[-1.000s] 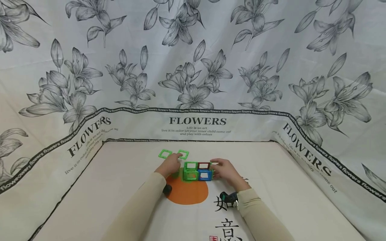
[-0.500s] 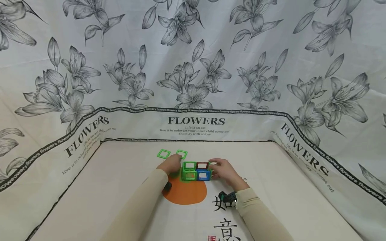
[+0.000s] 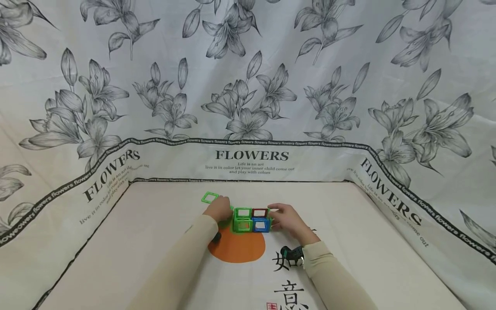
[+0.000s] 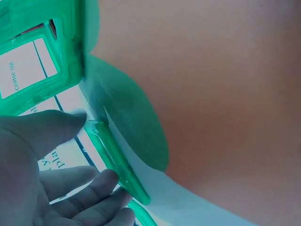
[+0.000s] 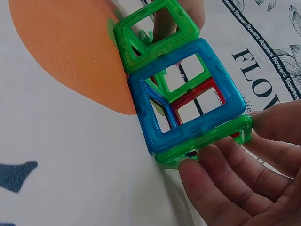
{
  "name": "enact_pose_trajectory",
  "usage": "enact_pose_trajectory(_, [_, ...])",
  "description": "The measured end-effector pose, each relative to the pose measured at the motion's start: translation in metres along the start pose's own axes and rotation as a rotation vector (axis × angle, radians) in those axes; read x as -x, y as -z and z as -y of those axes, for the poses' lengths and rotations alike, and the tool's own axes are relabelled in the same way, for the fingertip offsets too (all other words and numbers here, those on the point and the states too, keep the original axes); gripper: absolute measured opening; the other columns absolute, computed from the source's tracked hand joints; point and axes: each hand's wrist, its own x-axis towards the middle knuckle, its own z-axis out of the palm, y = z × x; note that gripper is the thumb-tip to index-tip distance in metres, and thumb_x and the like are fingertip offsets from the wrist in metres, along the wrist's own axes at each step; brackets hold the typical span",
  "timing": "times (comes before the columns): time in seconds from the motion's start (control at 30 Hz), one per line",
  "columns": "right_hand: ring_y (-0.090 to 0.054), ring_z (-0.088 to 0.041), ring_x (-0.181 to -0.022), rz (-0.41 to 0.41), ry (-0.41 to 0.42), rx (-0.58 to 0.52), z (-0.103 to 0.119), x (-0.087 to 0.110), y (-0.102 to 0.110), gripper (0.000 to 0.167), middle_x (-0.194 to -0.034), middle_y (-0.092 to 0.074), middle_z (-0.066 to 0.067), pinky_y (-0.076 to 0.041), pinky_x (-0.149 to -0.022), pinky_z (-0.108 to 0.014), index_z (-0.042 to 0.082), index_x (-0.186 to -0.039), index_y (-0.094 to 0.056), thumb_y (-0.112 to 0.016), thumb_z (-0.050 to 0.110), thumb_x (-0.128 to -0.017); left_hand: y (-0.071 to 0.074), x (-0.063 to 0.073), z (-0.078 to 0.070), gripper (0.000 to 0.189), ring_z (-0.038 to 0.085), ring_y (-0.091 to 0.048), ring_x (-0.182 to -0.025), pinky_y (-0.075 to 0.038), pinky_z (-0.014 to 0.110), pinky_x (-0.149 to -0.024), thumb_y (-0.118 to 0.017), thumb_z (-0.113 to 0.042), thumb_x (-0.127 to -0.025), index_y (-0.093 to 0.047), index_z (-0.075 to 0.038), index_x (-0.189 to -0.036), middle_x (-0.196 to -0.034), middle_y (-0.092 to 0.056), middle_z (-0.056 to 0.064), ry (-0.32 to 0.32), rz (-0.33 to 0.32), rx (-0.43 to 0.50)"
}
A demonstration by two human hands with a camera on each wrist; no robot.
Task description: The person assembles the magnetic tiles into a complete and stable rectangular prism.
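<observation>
A low box built of square magnetic tiles (image 3: 252, 219) stands in the middle of the table in the head view. Its front shows a green tile beside a blue tile (image 5: 140, 113), and a red tile (image 3: 260, 209) is behind the blue one. My left hand (image 3: 218, 209), just left of the box, pinches a green magnetic tile (image 4: 121, 165) on edge between thumb and fingers. My right hand (image 5: 249, 174) grips the box at its right end, thumb and fingers at opposite edges of the green end tile (image 5: 202, 141).
Behind the left hand another green square tile (image 3: 204, 196) lies flat on the table. The cloth bears an orange circle (image 3: 237, 249) in front of the box and black characters (image 3: 288, 290) nearer me. A flower-printed curtain (image 3: 252, 161) rises around the back and sides.
The left hand has closed around the nearer flat green tile, which is now mostly hidden by the hand in the head view. The right hand has stayed at the box's right end.
</observation>
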Motion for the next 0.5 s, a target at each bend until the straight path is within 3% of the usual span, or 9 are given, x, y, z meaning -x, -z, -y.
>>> enact_pose_trajectory(0.17, [-0.069, -0.022, -0.078, -0.006, 0.000, -0.002, 0.0000, 0.0009, -0.0002, 0.043, -0.108, -0.069, -0.017, -0.060, -0.071, -0.040, 0.005, -0.134, -0.054, -0.058, 0.018, -0.093, 0.0003, 0.0023, 0.0001, 0.013, 0.021, -0.051, -0.081, -0.051, 0.034, -0.074, -0.066, -0.015, -0.081, -0.067, -0.005, -0.089, -0.094, -0.058, 0.007, -0.018, 0.010, -0.033])
enact_pose_trajectory(0.3, [-0.069, -0.023, -0.078, -0.010, 0.008, 0.001, -0.0002, 0.0007, -0.0002, 0.044, -0.107, -0.070, -0.017, -0.060, -0.070, -0.040, 0.004, -0.134, -0.055, -0.058, 0.017, -0.093, 0.0011, 0.0017, 0.0003, 0.021, 0.025, -0.055, -0.096, -0.051, 0.041, -0.090, -0.066, -0.014, -0.083, -0.068, -0.004, -0.101, -0.104, -0.059, 0.011, -0.053, 0.011, -0.119])
enact_pose_trajectory(0.5, [-0.068, -0.023, -0.079, -0.003, 0.011, 0.013, -0.0005, 0.0024, 0.0003, 0.043, -0.109, -0.069, -0.017, -0.060, -0.070, -0.040, 0.004, -0.134, -0.055, -0.058, 0.018, -0.093, 0.0023, 0.0010, 0.0031, 0.033, 0.035, -0.053, -0.117, -0.040, 0.054, -0.107, -0.066, -0.017, -0.086, -0.065, -0.006, -0.117, -0.117, -0.061, 0.015, -0.055, 0.003, -0.200])
